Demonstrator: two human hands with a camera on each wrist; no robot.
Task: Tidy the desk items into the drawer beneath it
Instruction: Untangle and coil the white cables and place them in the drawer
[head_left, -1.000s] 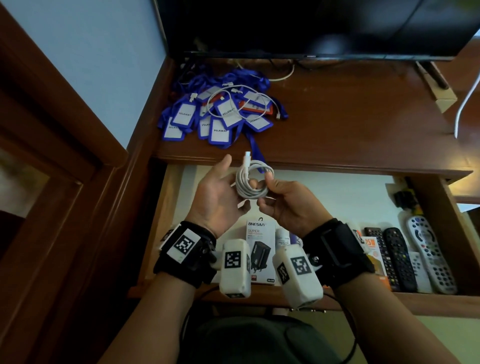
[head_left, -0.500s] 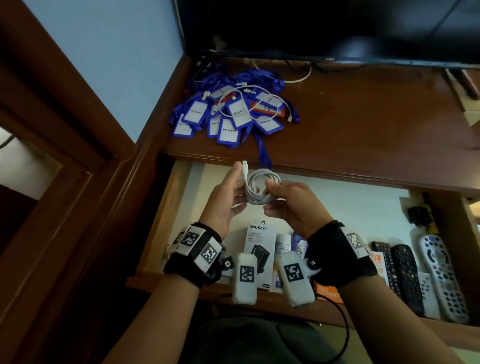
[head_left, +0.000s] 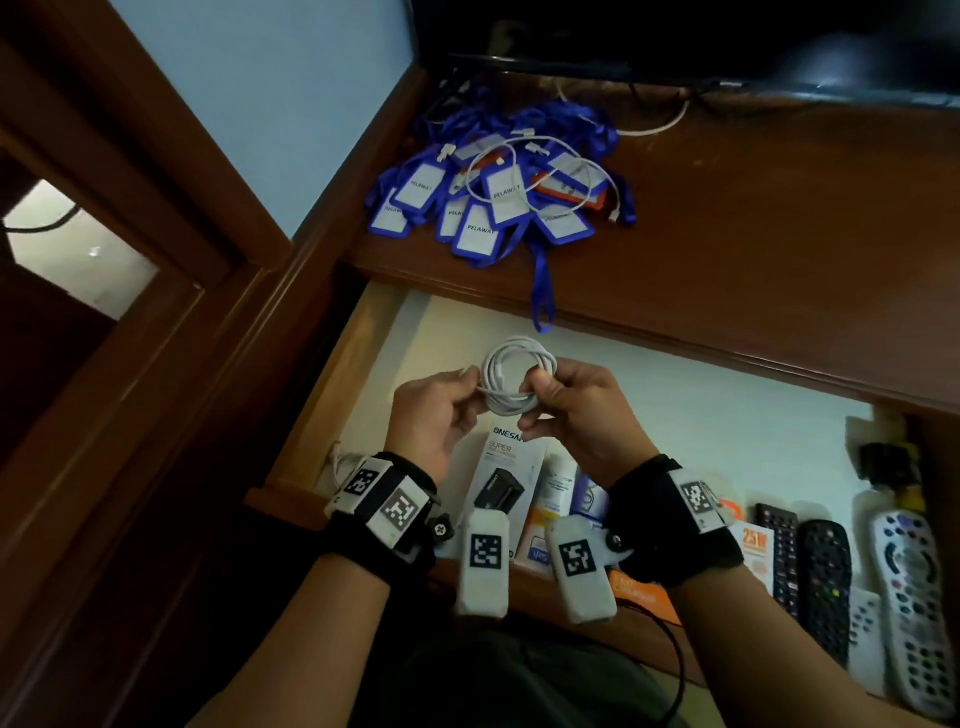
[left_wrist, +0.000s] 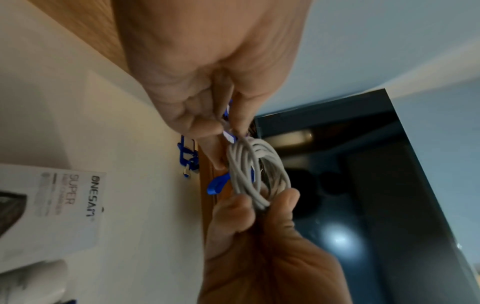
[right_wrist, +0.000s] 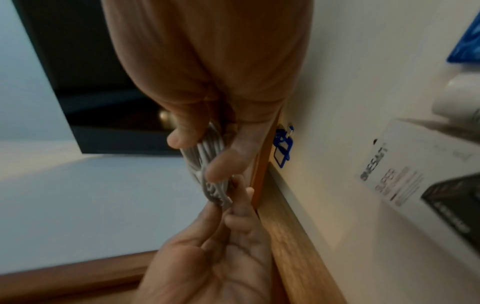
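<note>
Both hands pinch the coiled white cable (head_left: 517, 382) above the open drawer (head_left: 675, 415); best keep the loops tight, tucking its loose end before setting it down.

Badge cards (head_left: 470, 205): each is showing "PELAWAT" in dark print (several cards, same word).
White box (head_left: 506, 470) in the drawer: its face is reading "ONESAM" and, under it, "SUPER"; the smaller lines are blurring out.
Orange-and-white pack (head_left: 754, 551): it is displaying "25W".
</note>
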